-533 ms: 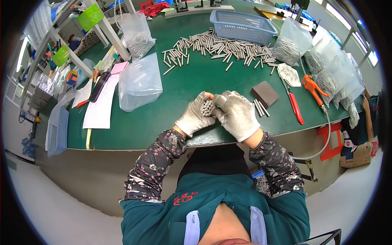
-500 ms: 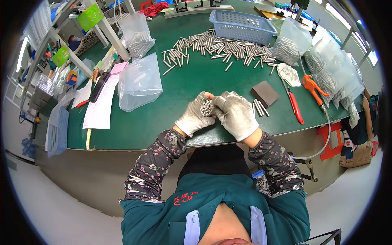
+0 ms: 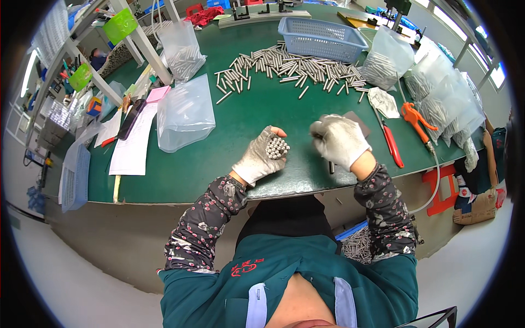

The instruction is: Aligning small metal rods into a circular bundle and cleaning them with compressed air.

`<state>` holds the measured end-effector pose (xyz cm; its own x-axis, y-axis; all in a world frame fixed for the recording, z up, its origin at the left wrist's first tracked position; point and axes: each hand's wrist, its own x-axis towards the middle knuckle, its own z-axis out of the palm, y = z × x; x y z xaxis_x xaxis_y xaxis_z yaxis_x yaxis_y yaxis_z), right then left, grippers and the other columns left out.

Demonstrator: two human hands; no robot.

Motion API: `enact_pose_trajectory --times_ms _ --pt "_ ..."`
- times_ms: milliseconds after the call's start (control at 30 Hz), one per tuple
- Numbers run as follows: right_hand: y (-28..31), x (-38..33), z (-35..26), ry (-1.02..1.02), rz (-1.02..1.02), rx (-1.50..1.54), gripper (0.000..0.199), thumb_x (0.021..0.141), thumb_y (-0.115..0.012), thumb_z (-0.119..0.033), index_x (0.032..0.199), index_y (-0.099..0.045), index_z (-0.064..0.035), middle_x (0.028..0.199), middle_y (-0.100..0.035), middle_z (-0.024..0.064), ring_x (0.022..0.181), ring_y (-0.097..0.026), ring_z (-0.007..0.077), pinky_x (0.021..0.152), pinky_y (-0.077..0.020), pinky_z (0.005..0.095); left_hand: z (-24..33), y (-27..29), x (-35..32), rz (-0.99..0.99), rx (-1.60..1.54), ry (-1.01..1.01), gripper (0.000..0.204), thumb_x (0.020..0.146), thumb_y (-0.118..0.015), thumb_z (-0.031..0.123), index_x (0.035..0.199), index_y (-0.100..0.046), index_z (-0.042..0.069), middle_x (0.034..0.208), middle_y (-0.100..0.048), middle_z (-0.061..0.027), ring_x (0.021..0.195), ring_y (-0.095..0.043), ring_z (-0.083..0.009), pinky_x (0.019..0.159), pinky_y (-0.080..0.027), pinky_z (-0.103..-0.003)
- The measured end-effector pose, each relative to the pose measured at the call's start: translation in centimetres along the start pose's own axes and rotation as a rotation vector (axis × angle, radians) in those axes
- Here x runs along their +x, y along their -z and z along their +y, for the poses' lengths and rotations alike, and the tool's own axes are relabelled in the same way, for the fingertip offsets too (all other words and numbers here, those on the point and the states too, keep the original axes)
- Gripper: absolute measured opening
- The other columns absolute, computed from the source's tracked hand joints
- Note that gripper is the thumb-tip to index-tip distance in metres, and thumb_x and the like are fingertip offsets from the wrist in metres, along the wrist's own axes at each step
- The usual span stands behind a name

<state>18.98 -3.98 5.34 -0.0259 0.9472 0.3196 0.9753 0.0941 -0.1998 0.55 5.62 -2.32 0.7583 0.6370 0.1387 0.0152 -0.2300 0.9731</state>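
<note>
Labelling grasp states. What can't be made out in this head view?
- Right hand: blurred; whether it holds anything is unclear.
- Bundle of metal rods: only end faces show; left hand hides the lengths.
- Dark block: mostly behind the right hand.

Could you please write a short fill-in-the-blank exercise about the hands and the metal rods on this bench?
1. The left hand grips a bundle of metal ____.
2. The table top is ____ in colour.
3. The loose rods lie just in front of a blue ____.
4. The right hand wears a ____.

Missing words: rods; green; basket; glove
</note>
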Motion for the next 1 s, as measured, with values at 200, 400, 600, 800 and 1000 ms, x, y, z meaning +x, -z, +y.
enact_pose_trajectory --times_ms 200,400,600,800,1000 --pt "-2.9 0.8 -4.0 0.164 0.154 0.158 0.013 0.066 -0.064 -0.013 0.079 -0.061 -0.0097 0.072 -0.055 0.0071 0.075 -0.055 0.0271 0.065 -0.0444 0.0374 -1.1 -0.2 0.6 -0.027 -0.025 -0.094 0.059 0.061 -0.069 -0.001 0.112 -0.041 0.009 0.096 -0.052 -0.0009 0.086 -0.051 -0.0104 0.076 -0.045 -0.024" --pt "-2.8 1.7 -4.5 0.26 0.071 -0.097 0.014 0.066 -0.06 -0.013 0.079 -0.061 -0.0085 0.073 -0.056 0.0059 0.077 -0.056 0.0244 0.066 -0.0442 0.0347 -1.6 -0.5 0.6 -0.062 -0.254 -0.058 0.07 0.061 -0.076 0.003 0.118 -0.036 0.009 0.111 -0.049 -0.0019 0.102 -0.049 -0.0132 0.087 -0.042 -0.026" --pt "-2.6 1.9 -5.5 0.292 -0.002 -0.292 0.013 0.066 -0.057 -0.009 0.078 -0.06 -0.008 0.074 -0.057 0.0061 0.078 -0.057 0.0213 0.065 -0.0434 0.0312 -0.9 -0.3 0.4 0.063 0.146 -0.223 0.069 0.061 -0.07 0.003 0.121 -0.035 0.011 0.096 -0.056 -0.0022 0.088 -0.055 -0.0128 0.076 -0.046 -0.026" --pt "-1.1 1.5 -4.1 0.202 0.163 0.005 0.006 0.071 -0.059 -0.011 0.076 -0.058 -0.0073 0.072 -0.056 0.007 0.073 -0.056 0.0253 0.065 -0.0445 0.0351 -0.4 -0.2 0.3 0.022 -0.033 -0.058 0.063 0.061 -0.067 0.001 0.117 -0.041 0.01 0.089 -0.056 -0.0009 0.082 -0.055 -0.0115 0.074 -0.046 -0.025" --pt "-1.7 1.2 -3.2 0.157 0.146 0.205 0.008 0.073 -0.059 -0.015 0.077 -0.061 -0.0092 0.076 -0.059 0.007 0.078 -0.058 0.0255 0.068 -0.0464 0.0356 0.5 -0.6 0.3 -0.009 -0.145 -0.063 0.06 0.061 -0.065 -0.001 0.116 -0.042 0.01 0.085 -0.055 -0.0002 0.075 -0.054 -0.0096 0.069 -0.046 -0.024"
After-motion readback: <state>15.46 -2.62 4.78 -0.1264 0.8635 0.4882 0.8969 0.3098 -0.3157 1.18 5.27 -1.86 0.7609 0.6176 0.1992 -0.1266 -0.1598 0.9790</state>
